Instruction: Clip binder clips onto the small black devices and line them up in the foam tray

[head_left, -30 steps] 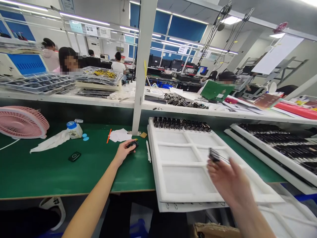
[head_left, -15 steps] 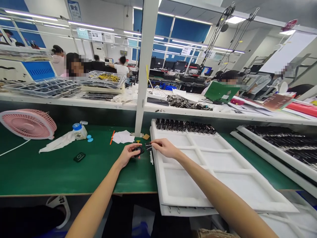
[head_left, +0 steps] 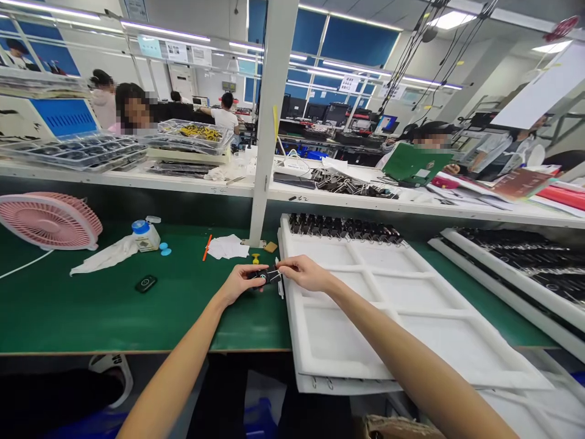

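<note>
My left hand (head_left: 236, 284) is closed round a small black device (head_left: 260, 280) with a pale round mark on its face. My right hand (head_left: 305, 273) pinches the wire handles of a black binder clip (head_left: 274, 275), whose jaws meet the right end of the device. Whether the jaws go over its edge I cannot tell. A similar black device (head_left: 146, 283) lies on the green mat to the left. Under my right forearm is a white foam tray (head_left: 388, 308) with compartments; black clipped pieces (head_left: 345, 227) line its far end.
Left of my hands are a pink fan (head_left: 46, 221), a blue-capped bottle (head_left: 146, 236), a white cloth (head_left: 105, 258) and an orange stick (head_left: 207, 247). A white post (head_left: 269, 122) rises behind. Loose binder clips (head_left: 351, 184) lie on the shelf. Another loaded tray (head_left: 512, 268) stands right. Other people sit beyond.
The binder clip, apart from the device before, now meets its right end. My left hand has shifted slightly right, and the device has turned level. The view has tilted a little.
</note>
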A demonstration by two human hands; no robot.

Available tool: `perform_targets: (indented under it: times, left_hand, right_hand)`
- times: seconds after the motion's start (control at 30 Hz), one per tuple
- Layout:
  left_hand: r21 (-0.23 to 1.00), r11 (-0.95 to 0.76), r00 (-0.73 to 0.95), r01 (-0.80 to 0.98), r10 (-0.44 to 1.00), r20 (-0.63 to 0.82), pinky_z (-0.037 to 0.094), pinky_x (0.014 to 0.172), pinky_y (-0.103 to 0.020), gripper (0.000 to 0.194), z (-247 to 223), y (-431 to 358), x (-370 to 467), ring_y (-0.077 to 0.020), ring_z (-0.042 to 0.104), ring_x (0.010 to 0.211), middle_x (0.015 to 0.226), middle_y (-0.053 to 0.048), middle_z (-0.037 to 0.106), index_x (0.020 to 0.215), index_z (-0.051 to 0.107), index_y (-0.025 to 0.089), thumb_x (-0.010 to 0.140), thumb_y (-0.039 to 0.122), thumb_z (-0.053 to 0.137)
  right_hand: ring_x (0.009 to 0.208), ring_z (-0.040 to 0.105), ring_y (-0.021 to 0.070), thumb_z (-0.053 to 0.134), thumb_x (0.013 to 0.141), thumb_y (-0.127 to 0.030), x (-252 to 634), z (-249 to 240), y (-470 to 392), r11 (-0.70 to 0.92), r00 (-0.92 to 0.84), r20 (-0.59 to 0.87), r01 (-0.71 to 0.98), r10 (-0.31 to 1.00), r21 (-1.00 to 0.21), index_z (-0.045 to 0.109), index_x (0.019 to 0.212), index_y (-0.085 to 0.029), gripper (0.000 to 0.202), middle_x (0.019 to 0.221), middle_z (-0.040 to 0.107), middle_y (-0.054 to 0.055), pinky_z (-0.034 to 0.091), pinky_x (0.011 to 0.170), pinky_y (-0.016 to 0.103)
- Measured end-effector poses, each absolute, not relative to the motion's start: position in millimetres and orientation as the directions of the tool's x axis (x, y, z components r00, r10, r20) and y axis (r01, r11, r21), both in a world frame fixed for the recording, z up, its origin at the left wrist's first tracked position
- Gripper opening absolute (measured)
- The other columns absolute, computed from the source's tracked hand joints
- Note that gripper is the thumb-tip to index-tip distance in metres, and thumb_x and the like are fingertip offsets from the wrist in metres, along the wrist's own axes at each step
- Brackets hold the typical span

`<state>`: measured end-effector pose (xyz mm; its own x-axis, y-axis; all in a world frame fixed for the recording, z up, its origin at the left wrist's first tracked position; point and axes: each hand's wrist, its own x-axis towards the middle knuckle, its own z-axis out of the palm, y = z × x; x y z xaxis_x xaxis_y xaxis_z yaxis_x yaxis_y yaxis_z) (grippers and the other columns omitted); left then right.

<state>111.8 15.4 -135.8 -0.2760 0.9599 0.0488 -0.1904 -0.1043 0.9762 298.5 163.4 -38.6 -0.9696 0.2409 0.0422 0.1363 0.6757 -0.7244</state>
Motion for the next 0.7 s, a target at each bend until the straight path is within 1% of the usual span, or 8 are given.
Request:
perform_targets:
  times: [0.13, 0.27, 0.37, 0.43, 0.5, 0.53, 0.6, 0.7]
  left_hand:
    - [0.979, -0.093, -0.284, -0.179, 0.958, 0.039, 0.056, 0.069, -0.031, 0.054, -136, 15, 112, -0.0150, 0.066, 0.063, 0.092, -0.007, 0.075, 0.116, 0.079, 0.015, 0.067, 0.035, 0.092]
    - [0.982, -0.096, -0.278, -0.164, 0.959, 0.047, 0.055, 0.071, -0.032, 0.054, -139, 16, 110, -0.0154, 0.066, 0.063, 0.095, -0.008, 0.076, 0.118, 0.078, 0.016, 0.069, 0.035, 0.091]
    - [0.984, -0.090, -0.277, -0.154, 0.960, 0.044, 0.053, 0.071, -0.032, 0.058, -140, 17, 109, -0.0175, 0.068, 0.066, 0.103, -0.011, 0.076, 0.122, 0.076, 0.016, 0.070, 0.036, 0.091]
    - [0.982, -0.099, -0.283, -0.164, 0.958, 0.049, 0.051, 0.070, -0.030, 0.066, -141, 18, 107, -0.0214, 0.071, 0.075, 0.105, -0.012, 0.075, 0.133, 0.070, 0.018, 0.073, 0.040, 0.088]
    - [0.971, -0.137, -0.328, -0.197, 0.942, 0.066, 0.049, 0.068, -0.028, 0.072, -140, 20, 104, -0.0249, 0.072, 0.087, 0.108, -0.013, 0.075, 0.142, 0.062, 0.019, 0.079, 0.047, 0.082]
    - [0.963, -0.160, -0.359, -0.218, 0.931, 0.074, 0.048, 0.067, -0.027, 0.073, -139, 22, 103, -0.0260, 0.072, 0.092, 0.111, -0.014, 0.074, 0.145, 0.058, 0.018, 0.082, 0.050, 0.078]
    - [0.949, -0.199, -0.417, -0.246, 0.905, 0.082, 0.047, 0.067, -0.027, 0.072, -137, 23, 101, -0.0265, 0.071, 0.095, 0.116, -0.017, 0.072, 0.144, 0.056, 0.016, 0.085, 0.054, 0.073]
    - [0.945, -0.214, -0.457, -0.246, 0.886, 0.081, 0.047, 0.066, -0.028, 0.071, -134, 24, 99, -0.0245, 0.070, 0.091, 0.114, -0.017, 0.072, 0.141, 0.057, 0.014, 0.086, 0.055, 0.071]
  right_hand:
    - [0.068, 0.046, 0.0163, 0.048, 0.098, -0.038, 299, -38, 163, 0.696, -0.972, 0.043, 0.134, 0.231, -0.705, 0.075, 0.101, -0.014, 0.036, 0.076, 0.061, 0.004, 0.033, 0.063, 0.028]
    - [0.069, 0.048, 0.0162, 0.049, 0.098, -0.037, 297, -41, 162, 0.707, -0.967, 0.060, 0.137, 0.246, -0.694, 0.075, 0.099, -0.015, 0.034, 0.077, 0.062, 0.003, 0.033, 0.064, 0.028]
    - [0.066, 0.047, 0.0148, 0.053, 0.096, -0.036, 296, -42, 160, 0.703, -0.950, 0.091, 0.154, 0.298, -0.694, 0.073, 0.090, -0.016, 0.029, 0.071, 0.058, 0.000, 0.032, 0.064, 0.028]
    - [0.064, 0.044, 0.0136, 0.054, 0.095, -0.036, 298, -40, 159, 0.681, -0.938, 0.100, 0.164, 0.331, -0.713, 0.070, 0.080, -0.016, 0.029, 0.065, 0.053, -0.002, 0.031, 0.062, 0.027]
    - [0.061, 0.042, 0.0127, 0.053, 0.095, -0.039, 304, -34, 163, 0.629, -0.922, 0.111, 0.162, 0.371, -0.760, 0.066, 0.073, -0.016, 0.034, 0.062, 0.049, -0.002, 0.030, 0.060, 0.027]
    - [0.060, 0.042, 0.0124, 0.052, 0.095, -0.041, 310, -31, 166, 0.595, -0.906, 0.124, 0.158, 0.406, -0.788, 0.065, 0.072, -0.016, 0.036, 0.061, 0.047, -0.002, 0.030, 0.059, 0.027]
    - [0.058, 0.042, 0.0123, 0.052, 0.095, -0.049, 327, -26, 175, 0.511, -0.842, 0.164, 0.148, 0.515, -0.847, 0.064, 0.072, -0.016, 0.042, 0.060, 0.048, -0.002, 0.030, 0.057, 0.026]
    - [0.061, 0.050, 0.0140, 0.058, 0.090, -0.062, 361, -22, 197, 0.337, -0.674, 0.186, 0.100, 0.715, -0.936, 0.067, 0.076, -0.015, 0.050, 0.069, 0.059, 0.004, 0.037, 0.056, 0.026]
